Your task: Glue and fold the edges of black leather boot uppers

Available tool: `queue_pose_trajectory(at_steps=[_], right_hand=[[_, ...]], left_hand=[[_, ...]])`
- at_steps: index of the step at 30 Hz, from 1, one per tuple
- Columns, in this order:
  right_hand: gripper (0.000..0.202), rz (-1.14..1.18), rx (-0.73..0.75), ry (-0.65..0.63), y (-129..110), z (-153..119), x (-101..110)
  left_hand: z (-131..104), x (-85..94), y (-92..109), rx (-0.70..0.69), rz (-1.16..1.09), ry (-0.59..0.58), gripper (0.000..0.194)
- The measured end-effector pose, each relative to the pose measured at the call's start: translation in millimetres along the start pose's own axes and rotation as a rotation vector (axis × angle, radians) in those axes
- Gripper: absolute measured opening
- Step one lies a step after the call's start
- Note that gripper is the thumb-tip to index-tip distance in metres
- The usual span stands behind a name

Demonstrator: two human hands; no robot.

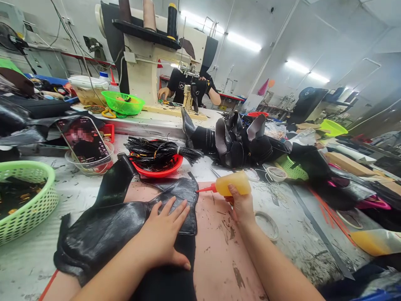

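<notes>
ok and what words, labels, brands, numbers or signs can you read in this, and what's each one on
No text can be read.
Phone: small white marks on the screen, too small and blurred to read.
Co-worker's dark shirt: a small white print, too small to make out any words.
Yellow bottle in the right hand: no lettering visible.

Single head-worn view, facing forward and down, close above both hands (167, 230) (242, 205), far right apparently blurred

Clock positions about the leather piece (115, 223) on the worktable (294, 234): basket (37, 213), 9 o'clock; phone (83, 142) in tub (75, 161), 11; sewing machine (140, 79), 12; bowl (163, 170) holding bundle (153, 154), 1; tape roll (274, 228), 3.
</notes>
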State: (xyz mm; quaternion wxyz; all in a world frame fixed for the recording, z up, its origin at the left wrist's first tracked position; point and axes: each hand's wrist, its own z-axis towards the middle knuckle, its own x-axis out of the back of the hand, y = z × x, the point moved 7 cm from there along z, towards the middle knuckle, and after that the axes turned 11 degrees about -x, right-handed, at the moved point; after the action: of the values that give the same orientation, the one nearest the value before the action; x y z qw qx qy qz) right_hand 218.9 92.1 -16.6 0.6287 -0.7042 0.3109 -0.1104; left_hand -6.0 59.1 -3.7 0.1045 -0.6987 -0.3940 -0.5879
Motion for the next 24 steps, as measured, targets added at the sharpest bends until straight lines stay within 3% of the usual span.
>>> queue_pose_trajectory(at_steps=[12, 24], right_hand=[[0.053, -0.021, -0.031, -0.009, 2, -3, 2], [0.050, -0.043, -0.055, -0.098, 3, -13, -4]], left_hand=[[0, 0.3, 0, -0.014, -0.006, 0.035, 0.109], [-1, 0.8, 2, -0.008, 0.030, 0.000, 0.112]])
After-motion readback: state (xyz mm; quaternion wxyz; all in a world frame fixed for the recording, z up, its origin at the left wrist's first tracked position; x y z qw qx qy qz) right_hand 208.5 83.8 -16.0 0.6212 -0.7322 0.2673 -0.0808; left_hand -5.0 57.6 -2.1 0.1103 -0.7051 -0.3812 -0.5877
